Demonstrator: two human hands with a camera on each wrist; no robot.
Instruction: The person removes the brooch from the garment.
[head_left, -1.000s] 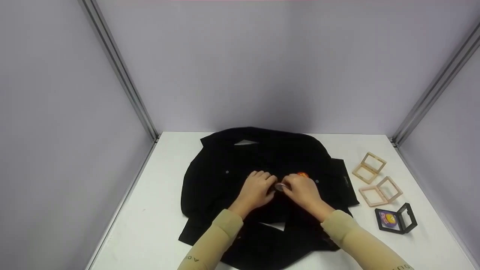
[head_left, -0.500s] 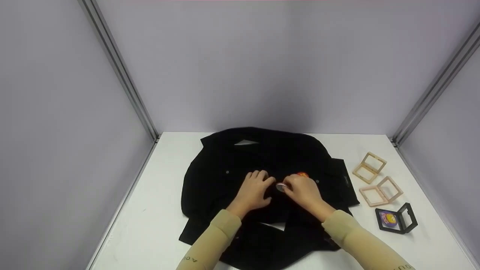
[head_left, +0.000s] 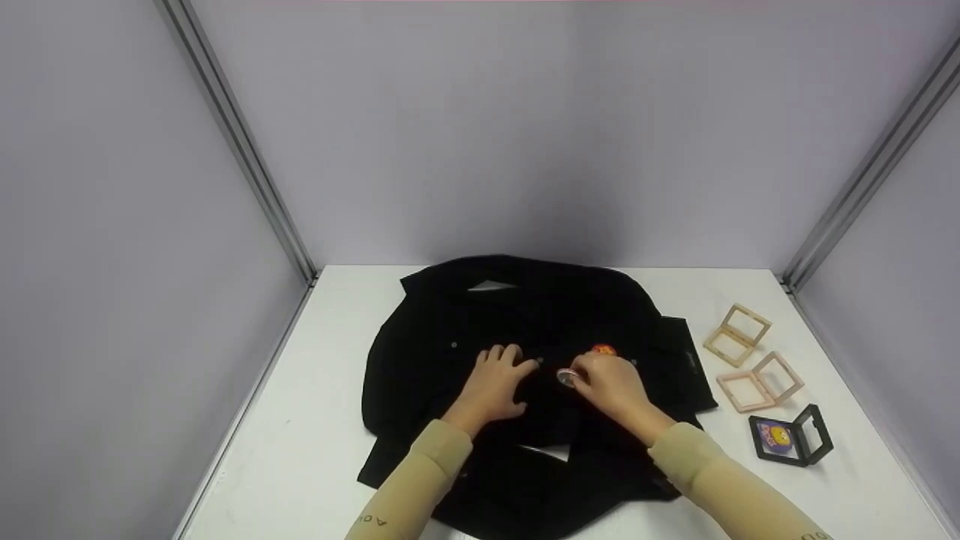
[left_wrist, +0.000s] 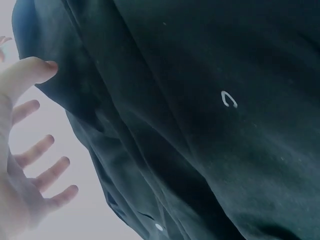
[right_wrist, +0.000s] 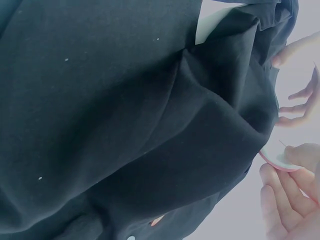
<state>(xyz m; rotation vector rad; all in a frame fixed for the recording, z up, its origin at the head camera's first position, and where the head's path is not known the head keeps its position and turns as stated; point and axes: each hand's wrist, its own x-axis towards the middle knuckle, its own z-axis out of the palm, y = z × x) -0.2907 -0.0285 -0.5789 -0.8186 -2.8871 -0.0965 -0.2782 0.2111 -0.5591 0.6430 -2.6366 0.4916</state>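
Note:
A black shirt [head_left: 412, 375] lies spread over the white table. My right hand [head_left: 611, 384] pinches a round pin badge [head_left: 567, 377] between thumb and fingers above the shirt's middle. Its pale back, reddish rim and a thin pin show in the right wrist view, where the badge [right_wrist: 274, 156] is partly hidden by the shirt's fold. Just left of it, my left hand [head_left: 491, 386] hovers with spread fingers and holds nothing; the left wrist view shows that hand [left_wrist: 30, 175] with its thumb apart. An orange-red round badge [head_left: 604, 349] sits on the shirt behind my right hand, partly covered.
On the right of the table stand three unfolded small frames: a yellowish one [head_left: 727, 347], a pinkish one [head_left: 746, 391] and a black one [head_left: 802, 450] holding a purple badge [head_left: 777, 437]. Pale walls [head_left: 480, 135] close in the back and sides.
My left hand has drawn away from the badge, moving left with its fingers spreading. My right hand keeps hold of the badge, which has turned slightly and shifted a little to the right.

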